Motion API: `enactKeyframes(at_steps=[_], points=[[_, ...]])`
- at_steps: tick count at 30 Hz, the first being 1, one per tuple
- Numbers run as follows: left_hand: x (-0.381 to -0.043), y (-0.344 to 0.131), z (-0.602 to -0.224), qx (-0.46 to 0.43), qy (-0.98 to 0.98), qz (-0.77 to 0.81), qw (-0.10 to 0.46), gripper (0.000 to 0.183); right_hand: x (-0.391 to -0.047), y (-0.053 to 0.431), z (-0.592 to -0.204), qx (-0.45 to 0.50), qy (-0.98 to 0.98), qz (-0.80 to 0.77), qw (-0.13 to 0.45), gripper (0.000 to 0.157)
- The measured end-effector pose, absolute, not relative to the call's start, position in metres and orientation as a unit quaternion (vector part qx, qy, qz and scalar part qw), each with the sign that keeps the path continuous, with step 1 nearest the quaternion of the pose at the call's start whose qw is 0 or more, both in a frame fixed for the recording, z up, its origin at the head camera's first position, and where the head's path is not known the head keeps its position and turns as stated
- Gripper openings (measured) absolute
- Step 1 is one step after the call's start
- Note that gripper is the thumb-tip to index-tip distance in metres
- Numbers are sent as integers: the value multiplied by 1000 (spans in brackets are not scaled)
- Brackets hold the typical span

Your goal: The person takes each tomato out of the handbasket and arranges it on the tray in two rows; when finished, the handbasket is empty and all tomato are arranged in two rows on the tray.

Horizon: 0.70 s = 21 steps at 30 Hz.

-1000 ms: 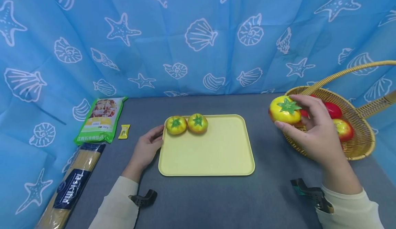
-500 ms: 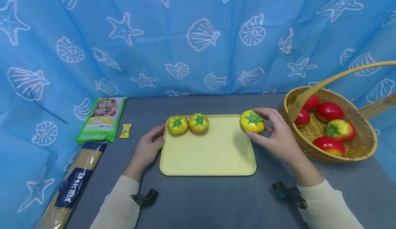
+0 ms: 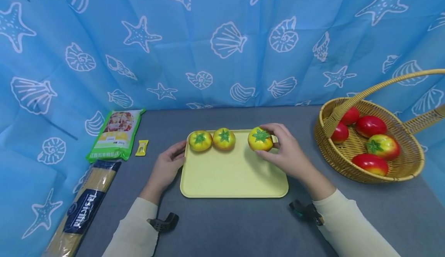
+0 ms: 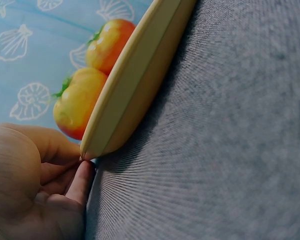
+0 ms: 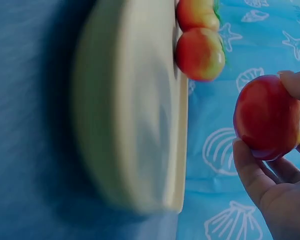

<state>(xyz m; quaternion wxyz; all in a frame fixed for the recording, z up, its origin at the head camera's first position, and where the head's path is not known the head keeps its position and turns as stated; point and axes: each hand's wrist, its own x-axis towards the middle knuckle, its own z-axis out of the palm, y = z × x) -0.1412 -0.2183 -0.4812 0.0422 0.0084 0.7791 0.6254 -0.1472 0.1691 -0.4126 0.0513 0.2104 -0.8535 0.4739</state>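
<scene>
My right hand (image 3: 287, 153) holds a glossy yellow-red tomato (image 3: 259, 142) with a green star-shaped leaf top over the right part of the yellow tray (image 3: 229, 178). In the right wrist view, the tomato's red underside (image 5: 265, 117) shows between thumb and fingers, raised above the tray. Two more such tomatoes, a left one (image 3: 200, 143) and a right one (image 3: 224, 141), sit side by side in the tray's far left corner. At the tray's left edge, my left hand (image 3: 166, 169) pinches the rim (image 4: 90, 142) between thumb and fingers.
A wicker basket (image 3: 328, 154) with a tall handle stands at the right, holding several red and red-yellow fruits. To the left lie a green food bag (image 3: 116, 133), a small yellow packet (image 3: 141, 147) and a long pasta pack (image 3: 83, 210). A blue shell-print curtain (image 3: 194, 44) hangs behind.
My right hand has carried the tomato leftward from beside the basket to over the tray, slowing in the last half second. My left hand has stayed at the tray's left edge.
</scene>
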Motion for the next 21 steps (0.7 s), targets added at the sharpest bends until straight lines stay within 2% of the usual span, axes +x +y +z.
enactKeyframes(at_steps=[7, 21], points=[[-141, -219, -482, 9, 785, 619, 39, 53, -160, 153, -406, 209, -857, 469, 46, 69], [-141, -218, -482, 7, 793, 608, 36, 53, -182, 139, -418, 182, -875, 449, 3, 70]])
